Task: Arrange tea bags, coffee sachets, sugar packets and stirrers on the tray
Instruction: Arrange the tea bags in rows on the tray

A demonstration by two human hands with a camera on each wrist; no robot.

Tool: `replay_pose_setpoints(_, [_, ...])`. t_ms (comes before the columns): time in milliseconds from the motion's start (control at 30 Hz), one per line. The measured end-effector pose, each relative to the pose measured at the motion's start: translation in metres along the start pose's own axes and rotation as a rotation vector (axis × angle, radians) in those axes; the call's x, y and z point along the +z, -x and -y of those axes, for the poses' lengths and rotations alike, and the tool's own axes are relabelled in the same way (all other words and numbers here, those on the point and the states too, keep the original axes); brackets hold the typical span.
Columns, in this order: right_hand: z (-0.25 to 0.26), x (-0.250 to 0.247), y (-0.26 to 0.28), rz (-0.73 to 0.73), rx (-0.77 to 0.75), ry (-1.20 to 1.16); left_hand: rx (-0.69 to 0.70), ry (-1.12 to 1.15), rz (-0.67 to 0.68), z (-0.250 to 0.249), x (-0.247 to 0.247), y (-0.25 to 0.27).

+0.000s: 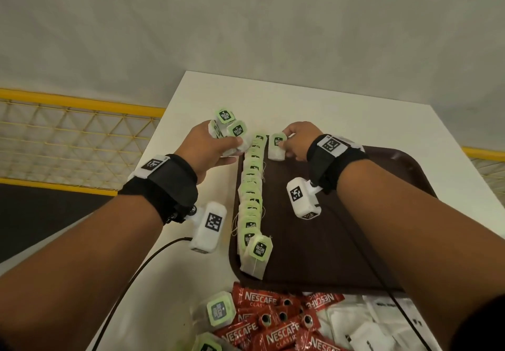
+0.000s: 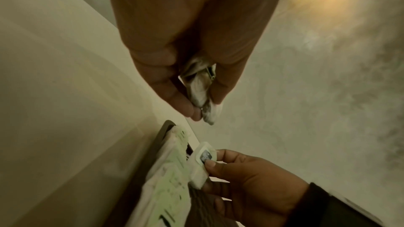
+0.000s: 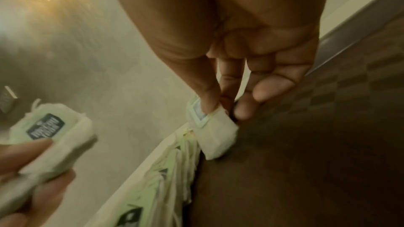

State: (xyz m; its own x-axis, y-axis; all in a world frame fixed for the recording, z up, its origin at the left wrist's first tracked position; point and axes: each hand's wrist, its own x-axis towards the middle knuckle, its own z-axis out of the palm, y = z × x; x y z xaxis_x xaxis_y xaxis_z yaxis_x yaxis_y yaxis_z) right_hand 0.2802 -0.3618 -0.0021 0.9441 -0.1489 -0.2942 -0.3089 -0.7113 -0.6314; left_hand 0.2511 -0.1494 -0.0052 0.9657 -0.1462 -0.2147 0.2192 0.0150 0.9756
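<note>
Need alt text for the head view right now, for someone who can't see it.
The right hand pinches a tea bag at the far end of a brown tray, beside a row of tea bags; the left hand holds several more over the white table.

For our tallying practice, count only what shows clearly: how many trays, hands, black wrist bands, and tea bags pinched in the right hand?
tray: 1
hands, left hand and right hand: 2
black wrist bands: 2
tea bag pinched in the right hand: 1
Total: 6
</note>
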Motion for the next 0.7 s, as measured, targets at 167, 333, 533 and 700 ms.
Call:
replay_pose_setpoints(167, [-0.005,0.008,-0.021,-0.005,0.091,-0.016,-0.014,0.012,0.007,0.005,-0.003,-0.004])
replay_pose_setpoints(333, [-0.001,0.009,-0.030,-0.028,0.058,0.231,-0.012,-0.001,0.051,0.009,-0.003,-0.003])
replay_pose_setpoints(533, [-0.005,0.008,-0.033,-0.093,0.044,0.326,-0.016,-0.060,0.148,0.012,0.001,-0.002])
replay_pose_setpoints(700, [0.005,0.001,0.000,0.063,-0.179,-0.202,-0.008,-0.064,0.160,0.010,0.006,-0.007])
